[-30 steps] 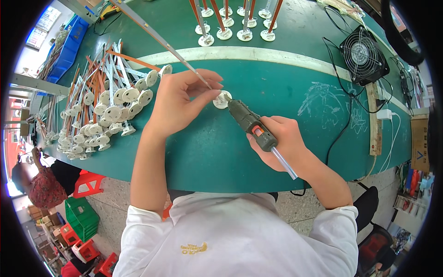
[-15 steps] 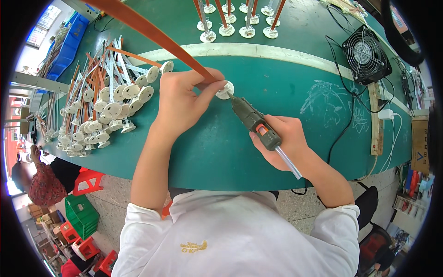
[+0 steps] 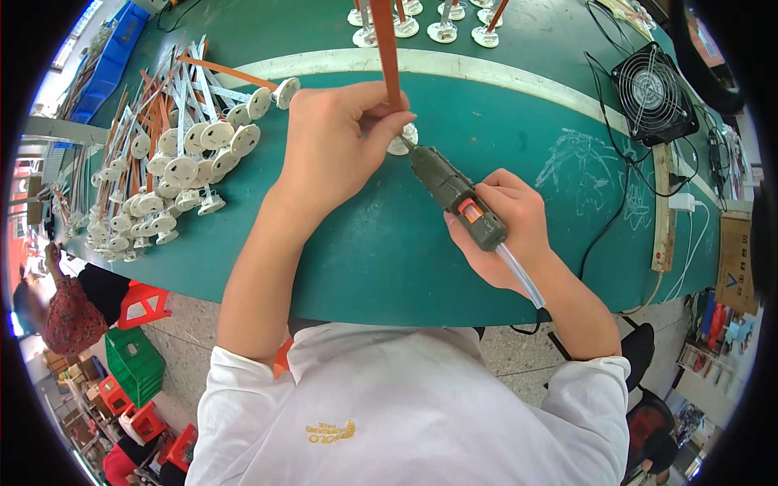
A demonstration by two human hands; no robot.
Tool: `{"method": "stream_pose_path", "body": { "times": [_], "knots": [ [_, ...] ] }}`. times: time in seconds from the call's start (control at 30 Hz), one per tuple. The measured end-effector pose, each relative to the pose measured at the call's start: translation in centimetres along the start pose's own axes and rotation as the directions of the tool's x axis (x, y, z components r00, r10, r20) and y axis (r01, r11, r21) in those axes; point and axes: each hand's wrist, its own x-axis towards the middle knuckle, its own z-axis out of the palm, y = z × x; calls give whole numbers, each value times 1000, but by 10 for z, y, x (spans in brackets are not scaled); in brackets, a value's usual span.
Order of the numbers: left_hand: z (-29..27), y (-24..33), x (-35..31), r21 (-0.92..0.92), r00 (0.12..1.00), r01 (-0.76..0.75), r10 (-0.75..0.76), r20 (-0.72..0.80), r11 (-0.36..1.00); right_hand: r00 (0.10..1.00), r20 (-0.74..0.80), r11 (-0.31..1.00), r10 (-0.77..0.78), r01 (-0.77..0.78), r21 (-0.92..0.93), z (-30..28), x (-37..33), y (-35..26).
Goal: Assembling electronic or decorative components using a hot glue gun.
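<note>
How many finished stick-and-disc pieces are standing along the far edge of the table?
4 show clearly: first, second, third, fourth, in a row left to right. More may be cut off at the picture's top edge.

The long flat strip [image 3: 387,49] standing upright at twelve o'clock is reddish-orange, and the small round disc base [image 3: 403,144] under it is white. The chunky glue gun [image 3: 454,194] is dark olive grey with an orange trigger patch, and a clear glue stick [image 3: 519,274] trails toward five o'clock. The wide worktable [image 3: 365,251] is teal green with a cream band. At two o'clock the square grilled fan [image 3: 653,93] is black. At nine o'clock, the heaped disc-and-strip pieces [image 3: 174,162] are white and orange.
</note>
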Motion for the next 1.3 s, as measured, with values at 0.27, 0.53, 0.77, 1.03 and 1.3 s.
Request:
{"method": "stream_pose_path", "body": {
  "times": [0.27, 0.53, 0.77, 1.03, 1.3],
  "knots": [
    [0, -2, -2, -8, 1000, 4, -4, 4, 1000, 998, 63, 999, 13, -10, -46, -1, -1, -2],
    [0, 1, -1, 13, 1000, -13, 13, 11, 1000, 998, 62, 999, 16, -13, -48, 0, -2, -1],
    [-1, -4, -2, -17, 1000, -2, 2, -8, 1000, 999, 45, 999, 19, -18, -34, -5, -1, -3],
    [0, -2, -1, -11, 1000, 0, 0, -2, 1000, 999, 35, 999, 27, -26, -35, -4, 0, -2],
    [0, 0, -2, -15, 1000, -2, 2, -1, 1000, 999, 45, 1000, 15, -14, -16, -3, -2, -3]
  ]
}}
